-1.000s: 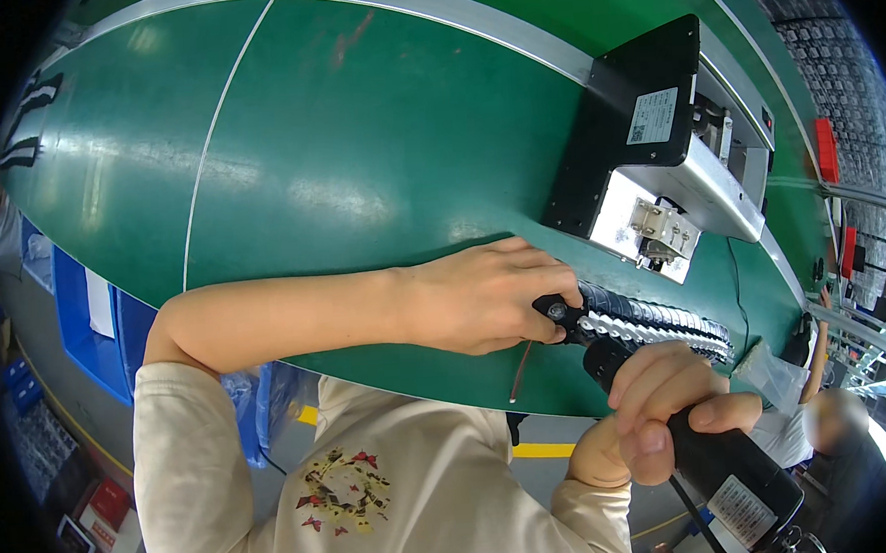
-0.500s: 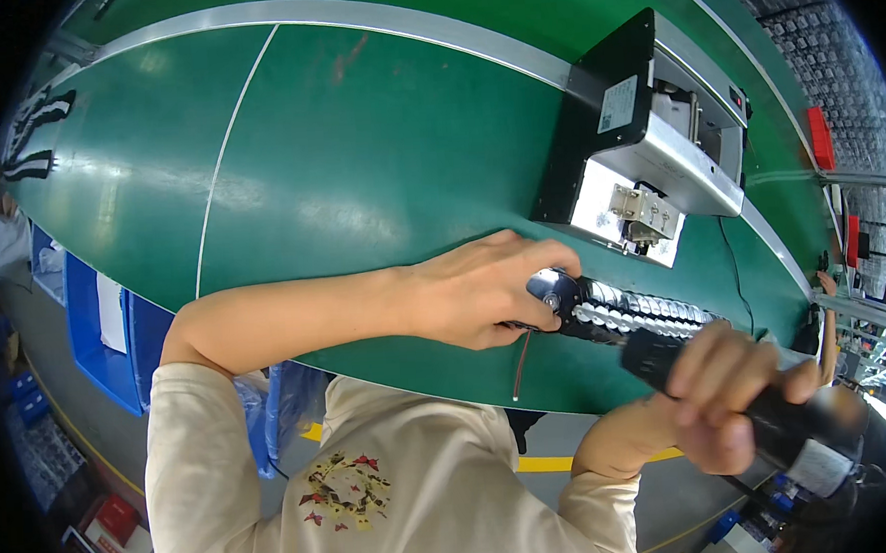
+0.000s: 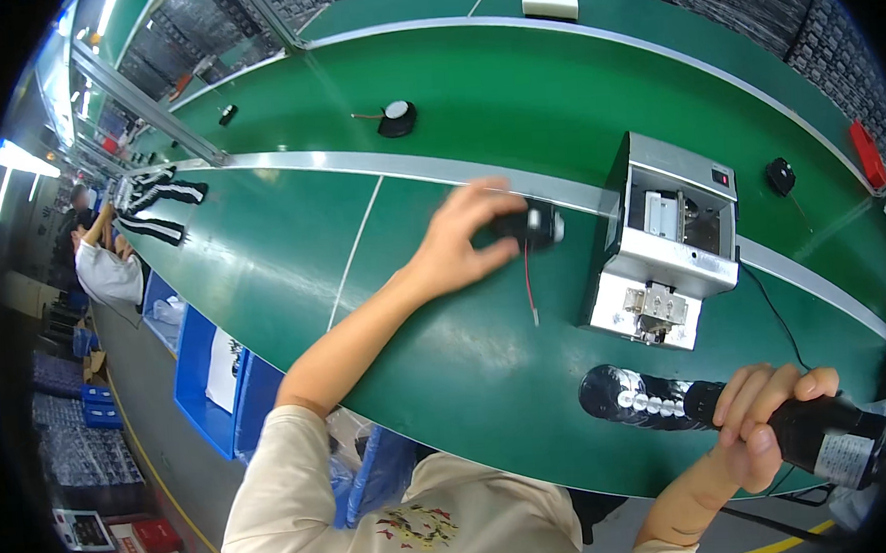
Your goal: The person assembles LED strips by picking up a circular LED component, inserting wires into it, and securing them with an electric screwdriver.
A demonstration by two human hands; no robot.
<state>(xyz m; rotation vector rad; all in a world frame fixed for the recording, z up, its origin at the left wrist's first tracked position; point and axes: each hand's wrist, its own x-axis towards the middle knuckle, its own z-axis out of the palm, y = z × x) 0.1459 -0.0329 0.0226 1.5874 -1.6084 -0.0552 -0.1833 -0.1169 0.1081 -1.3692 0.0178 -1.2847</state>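
At the far side of the green table, my left hand (image 3: pixel 466 237) is curled round the left end of a small black device (image 3: pixel 533 226) with a pale round part. Hand and device are both blurred; a thin red wire (image 3: pixel 531 292) hangs from the device. At the lower right my right hand (image 3: pixel 761 415) is wrapped round a thick black power screwdriver (image 3: pixel 807 436). Its front end lies over a long black strip (image 3: pixel 599 393) with a rounded end and a row of shiny clear discs. The screwdriver's tip cannot be made out.
A metal benchtop machine (image 3: pixel 677 254) stands right of centre, its cable running right. Beyond a metal rail, the green belt carries black devices (image 3: pixel 396 120). Black-and-white striped pieces (image 3: pixel 155 229) lie far left. Blue bins (image 3: pixel 203 389) stand along the near edge. Another person (image 3: pixel 107 269) sits at left.
My left hand has carried the black device from beside the black strip to the table's far side. The screwdriver is lower in view, still in my right hand. The view has shifted.
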